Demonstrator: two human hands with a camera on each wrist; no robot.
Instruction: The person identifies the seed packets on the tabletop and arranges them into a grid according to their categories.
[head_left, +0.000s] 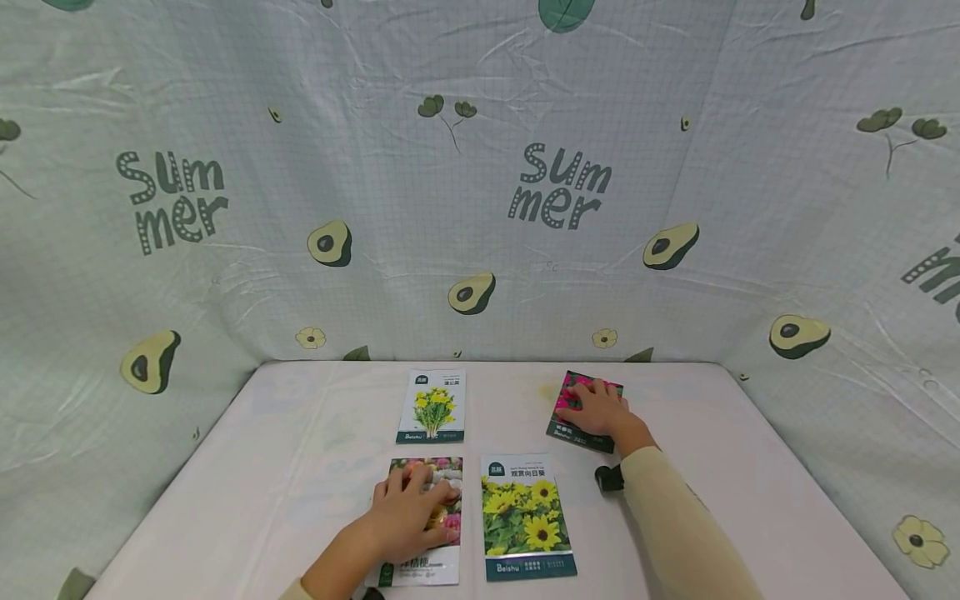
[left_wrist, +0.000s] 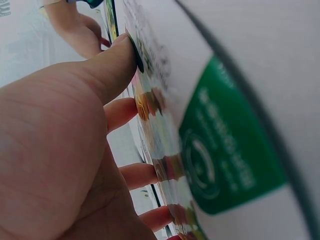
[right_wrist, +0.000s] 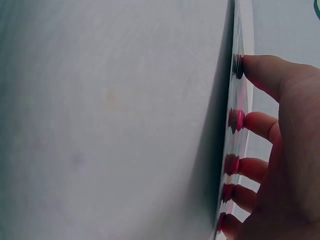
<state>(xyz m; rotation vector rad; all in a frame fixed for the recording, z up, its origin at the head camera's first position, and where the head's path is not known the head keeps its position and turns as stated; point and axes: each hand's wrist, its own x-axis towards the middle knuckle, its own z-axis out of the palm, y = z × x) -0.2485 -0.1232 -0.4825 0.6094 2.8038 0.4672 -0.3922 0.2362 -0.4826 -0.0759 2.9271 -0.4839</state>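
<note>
Head view: white desk (head_left: 285,467) fills the lower half of the frame, enclosed by a pale grid-patterned cloth backdrop printed with avocados and "Summer" (head_left: 480,208). Four glossy seed packets lie flat on it. Left hand (head_left: 408,512), lower centre-left, lies palm down with spread, nearly straight fingers on the pink-flower seed packet with a white and green bottom band (head_left: 431,567); left wrist view shows fingertips (left_wrist: 122,112) touching the packet face, with no pinch around it. Right hand (head_left: 597,408), centre-right, rests flat in the same way on the dark magenta-flower seed packet (head_left: 570,398), which lies slightly askew; right wrist view shows fingertips (right_wrist: 250,122) against its surface. Sunflower seed packet with a teal bottom band (head_left: 527,517) lies just beside the left hand's packet, untouched. Yellow-flower seed packet with a white top (head_left: 432,406) sits above it, apart from both hands.
</note>
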